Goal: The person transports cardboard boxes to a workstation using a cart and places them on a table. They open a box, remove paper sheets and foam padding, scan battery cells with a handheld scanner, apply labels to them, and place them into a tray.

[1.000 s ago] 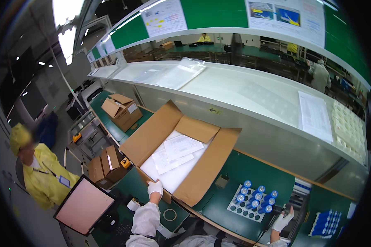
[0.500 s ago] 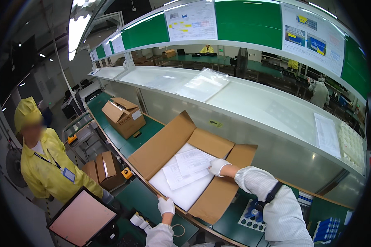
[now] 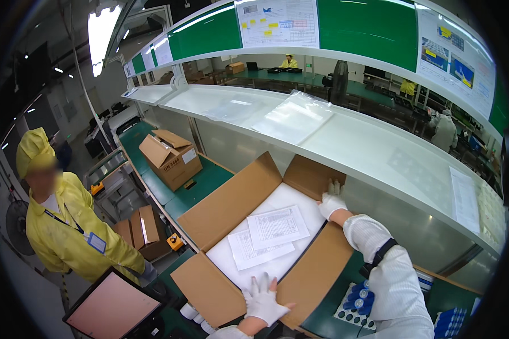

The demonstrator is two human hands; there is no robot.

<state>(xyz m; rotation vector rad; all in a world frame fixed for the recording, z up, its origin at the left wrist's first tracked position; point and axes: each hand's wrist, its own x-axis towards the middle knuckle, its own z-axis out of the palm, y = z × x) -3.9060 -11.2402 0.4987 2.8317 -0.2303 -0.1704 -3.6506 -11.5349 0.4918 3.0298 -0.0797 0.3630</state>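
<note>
R hand [image 3: 332,203] now at far-right corner of the open cardboard box [image 3: 232,200], glove fingers extended and flat against the far flap, not gripping anything. 1 s ago it was off to the right near the tray of blue-capped vials [image 3: 357,298]; 0.5 s ago already reaching across the box interior. So it has crossed over and settled on the far edge.

L hand [image 3: 264,302] at the near edge of box, fingers spread open, palm down on the white liner sheet [image 3: 285,200] / near flap junction. Was further left and lower before, has moved up onto the box.

Box itself sits on the green bench [image 3: 206,181], all four flaps folded out. Inside: white liner w/ two printed paper sheets [image 3: 277,227] lying loose on top, overlapping. Papers look same posn as 0.5 s ago.

Net: both hands went from clear of box to bracing it at opposite ends, near + far. My read: squaring or holding the box/liner, no pick yet.

Around: smaller cardboard box [image 3: 171,158] further along bench, co-worker in yellow coat [image 3: 68,231] at left, tilted monitor [image 3: 113,308] bottom left.
</note>
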